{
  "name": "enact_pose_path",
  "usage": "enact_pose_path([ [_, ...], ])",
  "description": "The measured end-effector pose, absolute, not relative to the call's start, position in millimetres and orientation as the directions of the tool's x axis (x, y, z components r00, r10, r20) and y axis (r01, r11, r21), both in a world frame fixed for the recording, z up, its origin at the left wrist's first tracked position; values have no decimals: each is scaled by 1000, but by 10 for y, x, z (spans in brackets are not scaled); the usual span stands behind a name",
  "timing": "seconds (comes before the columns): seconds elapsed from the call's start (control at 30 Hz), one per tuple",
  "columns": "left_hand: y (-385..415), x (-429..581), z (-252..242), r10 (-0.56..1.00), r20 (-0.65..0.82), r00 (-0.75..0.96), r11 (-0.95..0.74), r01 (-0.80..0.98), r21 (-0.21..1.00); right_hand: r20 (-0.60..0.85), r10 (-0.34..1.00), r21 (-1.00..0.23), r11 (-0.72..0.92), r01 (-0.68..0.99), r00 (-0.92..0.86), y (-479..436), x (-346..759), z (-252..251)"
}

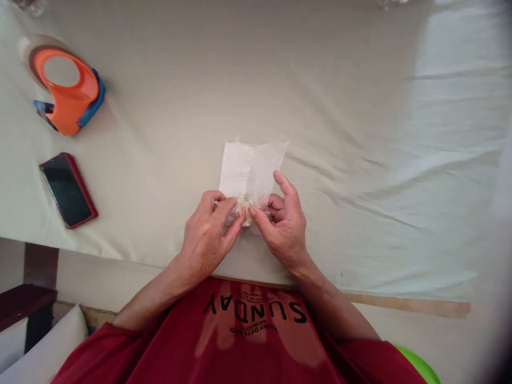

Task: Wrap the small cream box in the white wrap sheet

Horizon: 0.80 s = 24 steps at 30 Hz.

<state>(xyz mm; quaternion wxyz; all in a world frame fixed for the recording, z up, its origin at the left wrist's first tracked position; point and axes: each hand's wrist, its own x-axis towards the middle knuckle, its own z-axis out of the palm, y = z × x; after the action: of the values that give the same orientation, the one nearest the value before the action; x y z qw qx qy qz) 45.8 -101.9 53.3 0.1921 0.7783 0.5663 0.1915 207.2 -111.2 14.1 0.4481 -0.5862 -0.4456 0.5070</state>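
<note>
A whitish, translucent sheet of wrap [250,165] lies near the table's front edge, creased down its middle. At its lower end is a small pale, crumpled bundle [244,207], too blurred to make out fully. My left hand [210,226] pinches the bundle's left side between thumb and fingers. From the right, my right hand [285,226] has its thumb at the bundle and curled fingers on the sheet's edge, with the index finger raised. Both thumbs nearly meet at the bundle.
An orange and blue tape dispenser [70,93] with a tape roll stands at the upper left. Below it lies a phone in a red case [70,190]. A wrinkled pale cloth [172,96] covers the table. Part of a green object [418,365] shows at the lower right.
</note>
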Motion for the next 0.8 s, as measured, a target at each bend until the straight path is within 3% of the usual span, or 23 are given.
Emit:
enact_pose_path([
  [0.17,-1041,479,526,966,105,236,-255,806,534,-200,975,-978,-204,36,101,-1134,2079,156],
  [0.63,-987,489,560,927,67,370,-338,743,578,-299,951,-942,-282,-184,75,-1104,2063,207],
  [0.8,-993,510,562,922,63,383,-349,750,562,-266,964,-947,-259,-189,11,-1145,2061,233],
])
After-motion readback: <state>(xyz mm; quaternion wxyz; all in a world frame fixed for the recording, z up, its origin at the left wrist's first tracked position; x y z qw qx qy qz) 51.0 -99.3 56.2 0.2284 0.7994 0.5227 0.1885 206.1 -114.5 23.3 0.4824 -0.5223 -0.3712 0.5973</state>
